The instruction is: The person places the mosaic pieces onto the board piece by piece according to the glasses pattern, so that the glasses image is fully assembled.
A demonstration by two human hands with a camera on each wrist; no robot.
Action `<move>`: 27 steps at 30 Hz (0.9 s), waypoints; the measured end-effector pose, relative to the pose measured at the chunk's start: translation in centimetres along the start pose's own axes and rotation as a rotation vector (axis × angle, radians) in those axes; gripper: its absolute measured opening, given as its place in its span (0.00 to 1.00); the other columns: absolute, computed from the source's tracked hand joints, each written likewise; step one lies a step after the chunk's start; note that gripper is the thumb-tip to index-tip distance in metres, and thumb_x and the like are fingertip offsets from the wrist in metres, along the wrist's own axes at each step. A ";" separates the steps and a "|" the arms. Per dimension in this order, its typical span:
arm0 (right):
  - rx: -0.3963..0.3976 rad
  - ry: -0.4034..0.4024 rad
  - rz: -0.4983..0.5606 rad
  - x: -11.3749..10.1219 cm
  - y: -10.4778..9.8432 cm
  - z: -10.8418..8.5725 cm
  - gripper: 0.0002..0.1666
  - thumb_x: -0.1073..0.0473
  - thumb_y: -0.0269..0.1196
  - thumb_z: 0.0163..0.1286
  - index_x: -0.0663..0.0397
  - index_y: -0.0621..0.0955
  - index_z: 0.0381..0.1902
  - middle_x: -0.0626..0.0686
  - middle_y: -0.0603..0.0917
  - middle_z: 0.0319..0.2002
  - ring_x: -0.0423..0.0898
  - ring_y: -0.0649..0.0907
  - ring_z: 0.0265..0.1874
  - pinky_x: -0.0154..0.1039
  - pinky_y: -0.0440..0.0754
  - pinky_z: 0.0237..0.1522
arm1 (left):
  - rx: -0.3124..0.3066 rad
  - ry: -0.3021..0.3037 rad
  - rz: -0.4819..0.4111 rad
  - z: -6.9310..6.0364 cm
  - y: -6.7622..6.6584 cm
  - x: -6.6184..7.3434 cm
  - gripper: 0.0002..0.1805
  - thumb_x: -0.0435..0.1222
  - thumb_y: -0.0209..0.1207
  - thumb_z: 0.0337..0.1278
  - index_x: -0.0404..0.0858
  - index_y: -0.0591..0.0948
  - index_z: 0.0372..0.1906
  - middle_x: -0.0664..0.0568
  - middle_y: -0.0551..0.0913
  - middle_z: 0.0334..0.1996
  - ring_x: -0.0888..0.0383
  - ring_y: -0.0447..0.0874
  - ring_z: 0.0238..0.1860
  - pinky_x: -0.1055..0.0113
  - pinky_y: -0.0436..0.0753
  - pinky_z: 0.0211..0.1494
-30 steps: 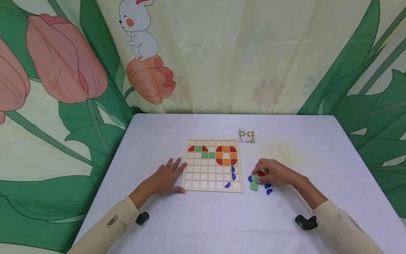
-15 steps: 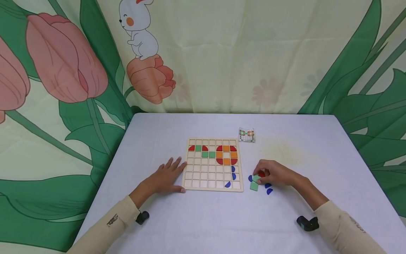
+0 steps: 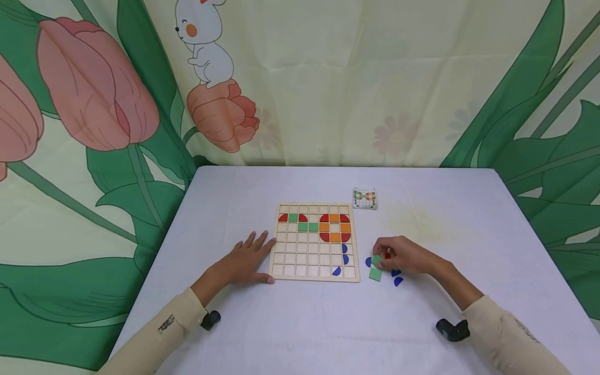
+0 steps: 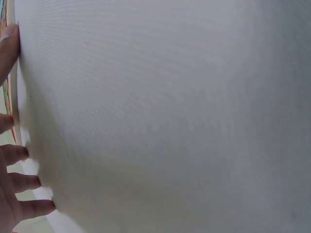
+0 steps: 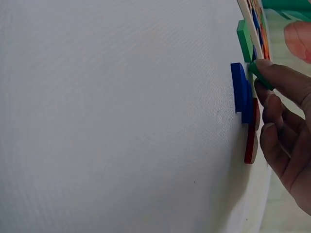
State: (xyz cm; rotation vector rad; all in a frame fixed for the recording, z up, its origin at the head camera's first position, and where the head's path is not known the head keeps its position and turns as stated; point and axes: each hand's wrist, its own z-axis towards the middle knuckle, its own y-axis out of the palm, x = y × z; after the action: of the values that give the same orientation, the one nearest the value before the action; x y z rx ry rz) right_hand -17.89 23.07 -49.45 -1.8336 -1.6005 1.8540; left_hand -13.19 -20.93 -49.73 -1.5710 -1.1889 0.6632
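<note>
My left hand (image 3: 246, 260) lies flat with spread fingers, its fingertips and thumb touching the left edge of the wooden grid board (image 3: 307, 277). Right of the board, my right hand (image 3: 405, 255) pinches a green square (image 3: 376, 260) between thumb and fingers; the right wrist view shows this green piece (image 5: 261, 76) tilted. Another green square (image 3: 375, 274) lies just in front of it. Blue half-round pieces (image 3: 398, 281) and a red piece (image 5: 250, 141) lie beside and under the hand. On the board are red, green, orange and blue pieces.
A small pattern card (image 3: 364, 199) lies behind the board's right corner. The white-covered table (image 3: 300, 323) ends at a printed curtain (image 3: 328, 83) behind. Dark wrist devices (image 3: 452, 330) sit at both sleeves.
The pinched green square has shifted slightly left and tilted differently in my right fingers. My left hand has kept its place at the board.
</note>
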 end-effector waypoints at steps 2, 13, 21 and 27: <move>0.013 0.009 0.006 -0.1 0.1 0.1 0.13 0.56 0.72 0.64 0.46 0.82 0.45 0.46 0.77 0.29 0.44 0.78 0.31 0.31 0.77 0.31 | 0.000 -0.003 0.002 0.0 0.0 0.0 0.59 0.70 0.62 0.50 0.48 0.51 0.81 0.44 0.46 0.82 0.35 0.42 0.80 0.33 0.59 0.73; 0.075 0.011 0.054 -1.0 0.4 1.0 0.13 0.59 0.69 0.67 0.48 0.84 0.49 0.47 0.79 0.31 0.44 0.77 0.27 0.31 0.76 0.26 | -0.002 -0.006 -0.005 -0.1 -0.2 0.1 0.59 0.69 0.62 0.50 0.48 0.52 0.81 0.44 0.46 0.82 0.35 0.42 0.80 0.33 0.59 0.73; 0.109 0.027 0.105 -2.4 0.7 2.1 0.18 0.58 0.71 0.64 0.52 0.85 0.52 0.48 0.82 0.34 0.43 0.77 0.23 0.32 0.73 0.23 | -0.005 0.000 -0.007 -0.3 -0.2 0.1 0.59 0.69 0.62 0.51 0.47 0.52 0.81 0.43 0.46 0.82 0.34 0.42 0.80 0.33 0.59 0.73; 0.127 0.004 0.175 -3.5 0.7 3.0 0.20 0.58 0.71 0.65 0.53 0.85 0.55 0.50 0.84 0.37 0.45 0.79 0.25 0.32 0.75 0.24 | -0.013 -0.004 -0.002 -0.1 -0.2 0.0 0.60 0.70 0.62 0.50 0.48 0.50 0.82 0.44 0.45 0.82 0.35 0.41 0.80 0.33 0.59 0.73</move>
State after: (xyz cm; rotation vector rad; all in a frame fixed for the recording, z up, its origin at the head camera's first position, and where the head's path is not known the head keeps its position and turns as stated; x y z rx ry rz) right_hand -18.83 18.62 -48.36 -1.9757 -1.3242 1.9689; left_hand -13.13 -20.96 -49.52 -1.5797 -1.1999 0.6582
